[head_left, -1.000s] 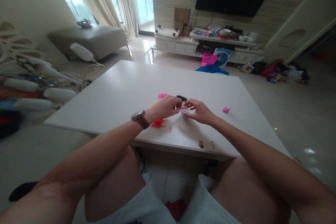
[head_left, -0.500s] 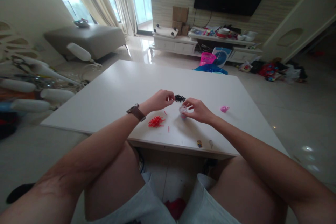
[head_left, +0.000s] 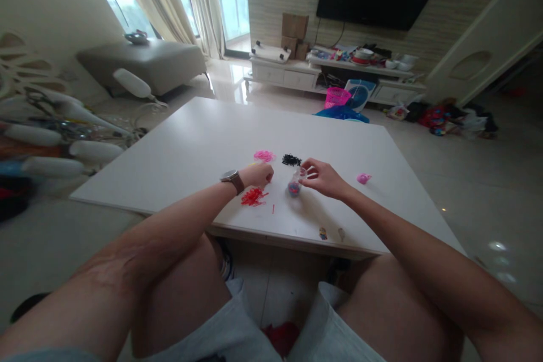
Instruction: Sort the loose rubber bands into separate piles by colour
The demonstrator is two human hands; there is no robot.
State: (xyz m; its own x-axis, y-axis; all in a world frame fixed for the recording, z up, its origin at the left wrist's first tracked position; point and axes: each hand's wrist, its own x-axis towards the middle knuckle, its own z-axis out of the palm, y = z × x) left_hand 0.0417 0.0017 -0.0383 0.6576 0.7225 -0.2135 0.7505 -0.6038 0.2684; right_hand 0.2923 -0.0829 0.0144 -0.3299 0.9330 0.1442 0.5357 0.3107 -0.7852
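Note:
My right hand (head_left: 320,176) pinches the rim of a small clear container (head_left: 294,188), which is tilted and has dark and red bits inside. Just above the red pile (head_left: 253,197) is my left hand (head_left: 262,174), fingers closed and pointing down; what they hold, if anything, is hidden. Behind it lies a pink pile (head_left: 264,155), with a little yellow showing beside it. A black pile (head_left: 291,159) sits behind the container. One loose red piece (head_left: 274,208) rests near the front edge.
On the white table (head_left: 212,136) are a pink object (head_left: 363,179) at the right and a small yellow-and-blue figure (head_left: 323,233) near the front edge, beside a small pale item (head_left: 341,233). White lamp arms (head_left: 95,151) stand at the left.
My left hand has moved from beside the black pile toward the red pile, uncovering the pink pile. The container now tilts, its contents more visible, still in my right hand.

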